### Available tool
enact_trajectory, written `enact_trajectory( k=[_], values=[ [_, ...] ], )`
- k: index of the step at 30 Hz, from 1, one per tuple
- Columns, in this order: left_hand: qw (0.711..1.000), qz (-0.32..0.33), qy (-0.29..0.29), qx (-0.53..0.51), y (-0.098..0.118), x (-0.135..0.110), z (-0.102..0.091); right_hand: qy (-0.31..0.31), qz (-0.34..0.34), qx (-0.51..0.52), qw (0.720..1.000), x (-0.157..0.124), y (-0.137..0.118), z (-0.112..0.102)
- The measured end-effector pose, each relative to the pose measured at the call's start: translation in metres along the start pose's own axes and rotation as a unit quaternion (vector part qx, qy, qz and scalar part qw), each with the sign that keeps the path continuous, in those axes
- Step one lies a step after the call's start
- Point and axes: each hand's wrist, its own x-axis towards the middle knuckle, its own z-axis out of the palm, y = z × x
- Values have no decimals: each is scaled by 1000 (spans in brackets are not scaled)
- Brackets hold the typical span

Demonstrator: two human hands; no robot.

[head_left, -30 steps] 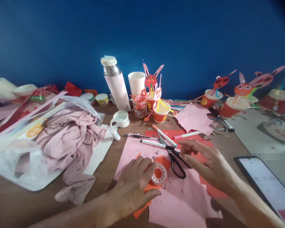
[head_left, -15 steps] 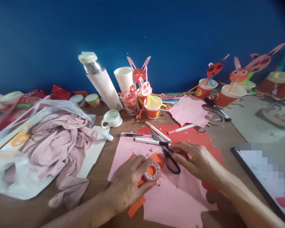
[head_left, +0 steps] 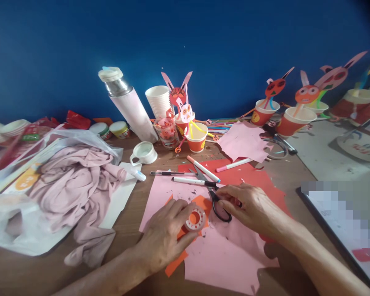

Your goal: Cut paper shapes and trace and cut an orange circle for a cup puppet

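My left hand (head_left: 162,234) grips a small roll of tape (head_left: 195,218) by its edge, between thumb and fingers. My right hand (head_left: 245,203) is closed at the black handles of a pair of scissors (head_left: 221,209), which lie on the paper with their blades pointing away from me. Part of the handles is hidden under the fingers. Beneath both hands lie pink paper (head_left: 222,263), red paper (head_left: 259,176) and orange paper scraps (head_left: 175,263). A black-capped marker (head_left: 188,181) lies across the scissor blades, beside an orange marker (head_left: 203,168) and a black pen (head_left: 169,173).
Behind the papers stand a white mug (head_left: 144,153), a leaning thermos (head_left: 132,113), stacked paper cups (head_left: 158,100) and a red cup (head_left: 196,139) with a paper rabbit. A plastic bag with pink cloth (head_left: 74,185) lies left. Several decorated cups (head_left: 265,113) and a tablet-like device (head_left: 329,230) are right.
My right thumb has shifted down over the scissor loop. The scissors and my left hand with the tape have hardly moved; the view has shifted slightly.
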Motion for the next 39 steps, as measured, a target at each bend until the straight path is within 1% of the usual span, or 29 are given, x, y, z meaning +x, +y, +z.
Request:
enact_trajectory(
  k=[4, 7, 10, 13, 15, 18, 24, 27, 29, 32, 36, 39],
  values=[
    [1000, 1, -2, 12, -1, -2, 1, -3, -16, -9, 1000, 0, -1, 0],
    [1000, 13, 9, 25, -3, -3, 4, -1, -31, 1, 1000, 0, -2, 0],
    [999, 16, 14, 24, -4, -3, 4, -4, -29, 5, 1000, 0, -1, -1],
    [1000, -5, 10, -14, -2, -2, 1, -23, -40, 7, 999, -1, -1, -2],
    [998, -27, 21, -52, -2, -4, 0, -34, -78, 16, 996, -1, -3, -2],
    [995, -45, 44, -77, -3, -8, 0, -45, -135, 23, 990, -3, -8, 5],
    [995, -33, 64, -74, -9, -12, 10, -79, -190, -34, 978, -6, -23, 30],
    [994, -30, 80, -72, -12, -13, 13, -87, -197, -37, 976, -6, -24, 38],
    [993, -29, 85, -74, -13, -14, 13, -86, -202, -30, 975, -6, -23, 39],
    [993, -16, 89, -75, -13, -15, 12, -93, -194, -12, 976, -5, -22, 36],
    [994, -17, 87, -69, -13, -16, 13, -132, -166, -4, 977, -4, -24, 27],
    [994, -20, 85, -68, -13, -16, 13, -124, -164, -10, 979, -3, -27, 26]
  ],
)
